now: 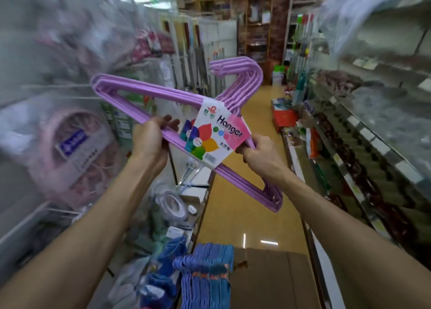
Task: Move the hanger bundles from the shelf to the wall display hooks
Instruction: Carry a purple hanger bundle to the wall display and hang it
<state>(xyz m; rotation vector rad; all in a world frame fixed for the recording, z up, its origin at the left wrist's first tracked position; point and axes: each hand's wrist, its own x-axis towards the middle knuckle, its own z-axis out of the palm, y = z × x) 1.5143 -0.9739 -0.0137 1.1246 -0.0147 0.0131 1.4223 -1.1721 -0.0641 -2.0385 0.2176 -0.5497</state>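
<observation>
The shop aisle floor (254, 168) runs away ahead of both hands, with blurred shelves (377, 145) of goods off to the right of the right hand and hanging packaged goods to the left of the left hand. Below the hands, near the person's body, lies a cardboard box (272, 283) with a stack of blue hangers (207, 276) beside it.

Between the two hands, held up in the air, is the purple hanger bundle (149, 94). Its long axis runs on a slant from up-left, beyond the left hand, down to the lower right, below the right hand. Its hooks point up and away, above the right hand. A paper label (217, 133) reading "Hanger" wraps the middle, between the hands.

The left hand (151, 138) has its fingers curled round the lower bar. The right hand (261, 154) grips the bundle just beside the label.
</observation>
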